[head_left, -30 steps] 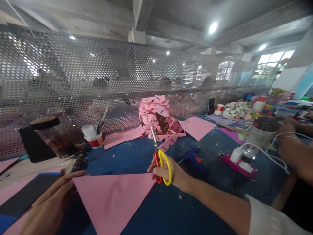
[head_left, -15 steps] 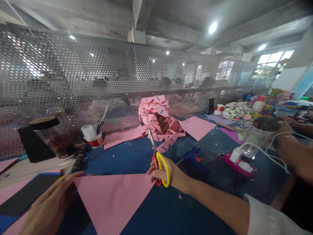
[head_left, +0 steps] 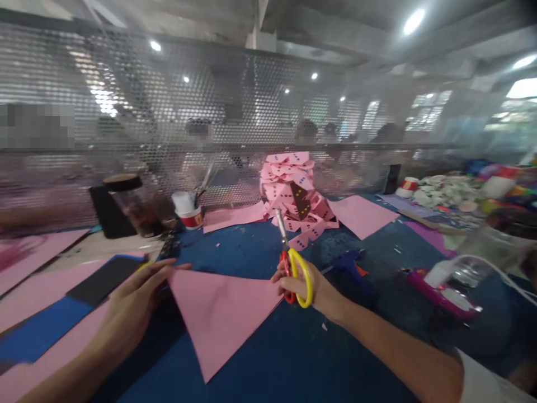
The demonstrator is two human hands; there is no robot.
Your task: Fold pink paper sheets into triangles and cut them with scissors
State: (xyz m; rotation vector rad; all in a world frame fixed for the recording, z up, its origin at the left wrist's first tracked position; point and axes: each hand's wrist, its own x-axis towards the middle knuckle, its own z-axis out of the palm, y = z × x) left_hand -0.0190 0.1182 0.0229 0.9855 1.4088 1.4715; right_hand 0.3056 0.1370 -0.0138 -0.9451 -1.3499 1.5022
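Observation:
A triangular sheet of pink paper (head_left: 226, 313) spans the space between my hands, one point toward me. My left hand (head_left: 140, 296) pinches its left corner between thumb and fingers. In my right hand (head_left: 312, 285) are scissors (head_left: 282, 229) with one red and one yellow handle loop, blades together and pointing away from me. The fingertips of that hand also meet the paper's right corner. Beyond the scissors stands a pile of folded pink paper pieces (head_left: 285, 173) with dark dots, and a brown piece (head_left: 300, 200) with yellow dots among them.
A blue glue gun (head_left: 354, 268) lies right of my right hand, near a magenta power strip (head_left: 440, 294) with a white cable. A paper cup (head_left: 191, 217) and a dark-lidded jar (head_left: 136, 207) stand back left. Pink and blue sheets lie at left. A perforated metal screen (head_left: 235, 112) closes the back.
The view has turned left and tilted down, so the scene sits further right. Both hands keep their hold, and the paper's near point now shows whole.

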